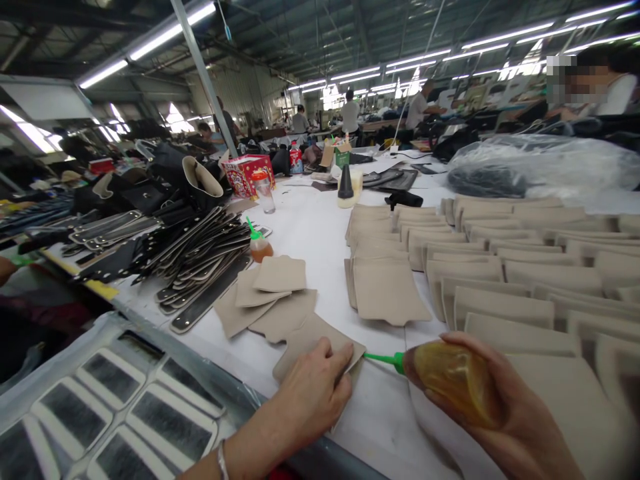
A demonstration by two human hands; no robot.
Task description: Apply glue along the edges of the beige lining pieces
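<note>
My left hand (317,387) presses a beige piece (307,333) down near the table's front edge, its fingers bent together on the piece. In my right hand (505,407) lies a squeeze bottle (457,380) of amber liquid, tilted on its side. The bottle's green nozzle (385,359) points left, its tip at the right corner of the beige piece. Just behind my left hand, several loose beige pieces (280,273) overlap on the white table (320,233). To the right stand rows of folded beige pieces (390,287).
Black straps (200,260) are heaped at the left, beside a small glue bottle (260,247). Farther back are a clear cup (264,193), a red box (250,173) and a black cone (345,183). A tray of dark panels (110,400) fills the front left. People work in the background.
</note>
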